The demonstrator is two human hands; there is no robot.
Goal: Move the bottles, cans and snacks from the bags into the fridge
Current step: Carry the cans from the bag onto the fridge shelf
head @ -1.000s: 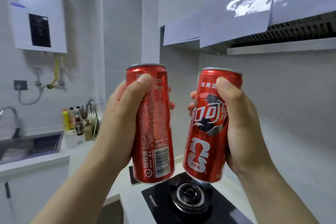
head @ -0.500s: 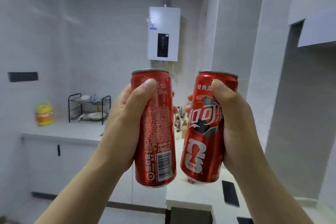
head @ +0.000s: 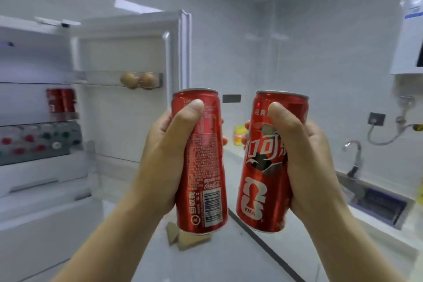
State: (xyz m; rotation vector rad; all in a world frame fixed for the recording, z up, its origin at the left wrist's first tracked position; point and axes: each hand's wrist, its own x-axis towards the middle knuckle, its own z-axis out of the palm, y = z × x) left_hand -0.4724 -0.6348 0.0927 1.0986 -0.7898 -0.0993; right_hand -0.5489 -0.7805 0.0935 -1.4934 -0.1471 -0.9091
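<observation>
My left hand (head: 164, 162) grips a tall red cola can (head: 206, 192) upright, barcode side toward me. My right hand (head: 304, 158) grips a second red cola can (head: 258, 181) with a FIFA logo, tilted slightly. Both cans are held side by side at chest height, apart from each other. The open fridge (head: 34, 178) stands at the left, its door (head: 128, 110) swung wide. Two red cans (head: 60, 101) stand on a fridge shelf, and several bottles with coloured caps (head: 39, 142) lie below them.
Two eggs (head: 138, 79) sit in the door rack. A counter with a sink (head: 377, 204) and tap (head: 354, 158) runs along the right. A yellow bottle (head: 239, 134) stands on the far counter. Cardboard pieces (head: 183, 238) lie on the floor. A water heater (head: 409, 36) hangs at the upper right.
The view has swung left from the stove past the counter to the open fridge. Both hands keep the same grip on their cans.
</observation>
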